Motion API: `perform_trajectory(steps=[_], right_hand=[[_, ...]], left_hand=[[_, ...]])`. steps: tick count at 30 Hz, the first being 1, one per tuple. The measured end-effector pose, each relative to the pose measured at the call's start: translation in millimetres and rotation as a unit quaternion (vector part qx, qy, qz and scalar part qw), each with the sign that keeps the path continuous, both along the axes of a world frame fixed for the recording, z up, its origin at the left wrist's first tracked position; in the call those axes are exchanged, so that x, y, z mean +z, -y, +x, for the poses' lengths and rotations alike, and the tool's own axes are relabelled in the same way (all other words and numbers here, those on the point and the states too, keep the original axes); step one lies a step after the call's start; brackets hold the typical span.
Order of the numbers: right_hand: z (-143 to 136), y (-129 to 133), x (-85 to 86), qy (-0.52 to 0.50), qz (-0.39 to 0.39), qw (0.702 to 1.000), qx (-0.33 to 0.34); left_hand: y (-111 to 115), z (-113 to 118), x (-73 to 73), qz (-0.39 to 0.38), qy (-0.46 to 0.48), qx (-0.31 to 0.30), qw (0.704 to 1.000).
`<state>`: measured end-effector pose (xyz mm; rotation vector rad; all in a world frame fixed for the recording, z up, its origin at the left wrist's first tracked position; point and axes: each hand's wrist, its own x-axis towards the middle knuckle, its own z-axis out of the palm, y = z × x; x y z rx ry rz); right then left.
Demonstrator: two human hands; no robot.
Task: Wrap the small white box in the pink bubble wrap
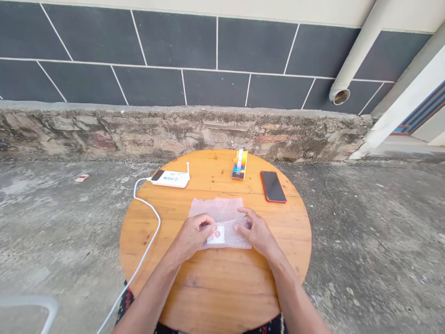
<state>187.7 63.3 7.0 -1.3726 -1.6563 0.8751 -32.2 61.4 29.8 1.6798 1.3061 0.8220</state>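
Observation:
A sheet of pinkish clear bubble wrap [222, 208] lies on the round wooden table [215, 283]. A small white card or packet [218, 235] with a red print shows at its near part, seemingly under a folded layer of the wrap. My left hand [193, 234] is at the left side of the wrap, thumb and curled fingers closed on its edge beside the packet. On the right side, my right hand [256, 230] touches the wrap, its thumb and forefinger apart.
Toward the back stands a yellow and blue tape dispenser [239, 164]. A red-edged phone [273, 186] lies right of it. At the left is a white device [171, 178] with a white cable [158, 222] running off the table. Behind is a stone-based wall [194, 134].

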Motion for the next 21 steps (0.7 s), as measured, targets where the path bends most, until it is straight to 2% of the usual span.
perform_trajectory(steps=[2, 4, 5, 7, 10, 12, 16, 21], right_hand=[[-1.9, 4.6, 5.0, 0.043, 0.118, 0.988, -0.085], [-6.9, 14.4, 12.7, 0.087, 0.253, 0.952, -0.148], [-10.9, 20.5, 16.7, 0.112, 0.308, 0.932, -0.154], [-21.2, 32.3, 23.2, 0.167, 0.359, 0.913, -0.098], [-37.8, 41.2, 25.0, 0.246, 0.349, 0.904, 0.033], [-45.3, 39.8, 21.3, 0.276, 0.334, 0.899, 0.074], [-47.7, 32.6, 11.9, 0.303, 0.322, 0.893, 0.087], [-45.3, 32.3, 9.4, 0.320, 0.310, 0.890, 0.094]], left_hand=[[0.2, 0.2, -3.0, 0.001, 0.008, 0.011, 1.000], [0.1, 0.8, -5.6, 0.004, 0.015, 0.018, 1.000], [-0.2, 1.1, -6.5, 0.006, 0.018, 0.019, 1.000], [-1.3, 1.4, -7.2, 0.011, 0.021, 0.017, 1.000], [-3.8, 1.0, -6.6, 0.022, 0.021, 0.012, 0.999], [-5.4, 0.2, -6.3, 0.024, 0.022, 0.012, 0.999], [-6.4, -5.7, -8.1, 0.017, 0.027, 0.020, 0.999], [4.0, -26.3, -12.8, 0.007, 0.025, 0.071, 0.997]])
